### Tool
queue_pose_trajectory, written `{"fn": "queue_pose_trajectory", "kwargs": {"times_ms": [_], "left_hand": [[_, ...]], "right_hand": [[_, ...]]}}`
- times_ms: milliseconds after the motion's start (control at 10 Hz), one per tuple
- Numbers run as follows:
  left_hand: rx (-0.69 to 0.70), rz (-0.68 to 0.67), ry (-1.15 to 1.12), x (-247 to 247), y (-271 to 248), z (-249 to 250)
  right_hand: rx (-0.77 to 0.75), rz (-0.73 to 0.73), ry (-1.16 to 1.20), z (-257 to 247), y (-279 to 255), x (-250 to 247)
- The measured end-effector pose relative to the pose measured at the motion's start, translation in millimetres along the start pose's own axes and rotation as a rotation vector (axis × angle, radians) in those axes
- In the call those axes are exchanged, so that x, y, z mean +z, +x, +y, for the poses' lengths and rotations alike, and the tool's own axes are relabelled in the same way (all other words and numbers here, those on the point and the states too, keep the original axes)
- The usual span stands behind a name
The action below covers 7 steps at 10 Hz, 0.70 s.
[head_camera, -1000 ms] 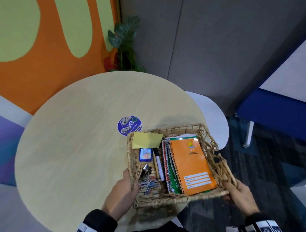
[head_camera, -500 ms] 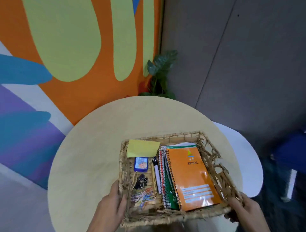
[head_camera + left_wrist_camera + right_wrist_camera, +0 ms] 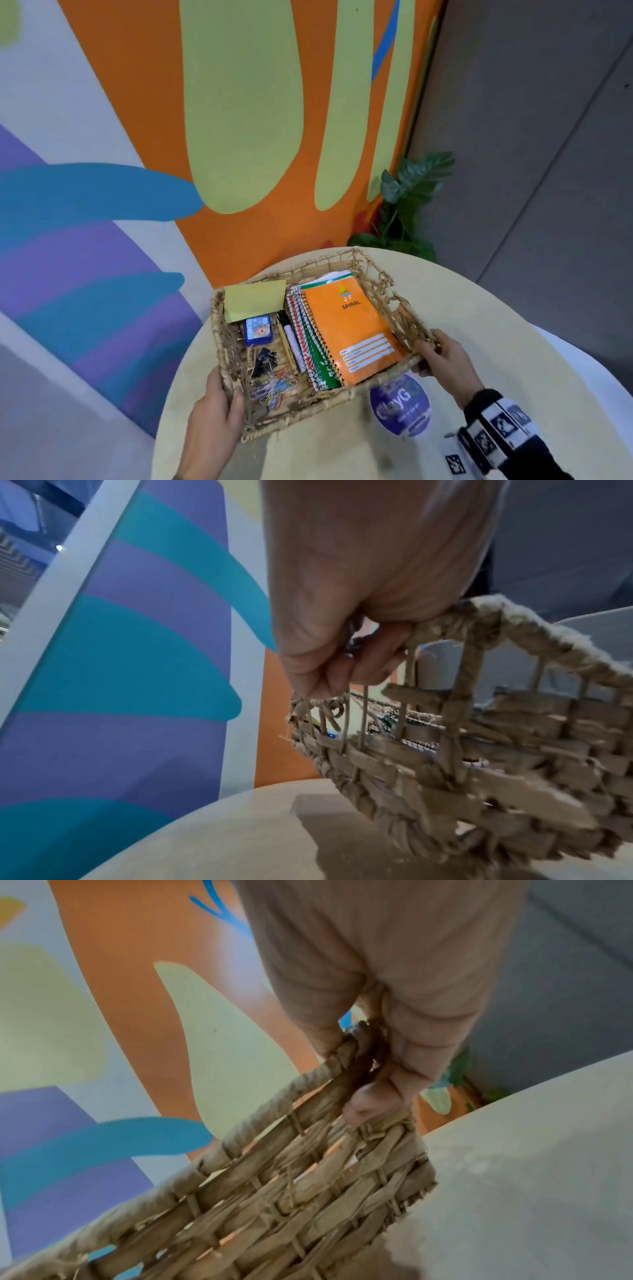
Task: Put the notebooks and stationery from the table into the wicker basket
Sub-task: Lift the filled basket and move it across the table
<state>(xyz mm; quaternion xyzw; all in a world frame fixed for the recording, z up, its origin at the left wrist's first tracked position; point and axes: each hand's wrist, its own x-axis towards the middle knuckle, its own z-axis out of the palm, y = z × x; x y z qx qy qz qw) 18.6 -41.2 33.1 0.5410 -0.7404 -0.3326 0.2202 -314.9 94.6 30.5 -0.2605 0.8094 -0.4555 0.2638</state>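
The wicker basket (image 3: 322, 406) hangs lifted above the round table (image 3: 496, 342), tilted toward the left. Inside lie an orange spiral notebook (image 3: 346, 329) on top of other notebooks, a yellow sticky pad (image 3: 255, 299), a small blue box (image 3: 258, 330), a marker (image 3: 291, 337), binder clips (image 3: 263, 358) and coloured paper clips (image 3: 274, 389). My left hand (image 3: 219, 407) grips the basket's near left corner, fingers curled over the rim (image 3: 455, 623). My right hand (image 3: 442, 356) grips the right rim (image 3: 329, 1069).
A round blue sticker (image 3: 399, 406) lies on the tabletop under the basket's near edge. A potted plant (image 3: 407, 205) stands behind the table by the colourful wall. A white surface (image 3: 582, 356) adjoins the table on the right.
Both hands have carried the basket up and toward the table's left far side, turning it. It now hangs past the table's left edge and the sticker is uncovered.
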Motion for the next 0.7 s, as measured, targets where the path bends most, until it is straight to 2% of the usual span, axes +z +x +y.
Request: {"fn": "queue_pose_trajectory", "kwargs": {"times_ms": [200,400,500,600,700], "left_hand": [[-0.089,0.067,-0.018,25.9,55.4,-17.8],[-0.229,0.092,-0.089,50.1,79.6,-23.4],[-0.321,0.057,-0.07,55.5,88.5,-29.1],[-0.316,0.065,-0.065,54.5,94.1,-23.6],[-0.304,0.001,-0.111,43.1,92.8,-25.1]], "right_hand": [[-0.019,-0.027,-0.134,-28.7,91.9,56.7],[0.003,-0.072,-0.257,-53.3,155.6,95.7],[0.023,-0.075,-0.324,-55.9,169.5,110.8],[0.054,-0.091,-0.326,-56.3,177.8,116.4],[0.053,-0.062,-0.432,-63.4,168.2,102.0]]}}
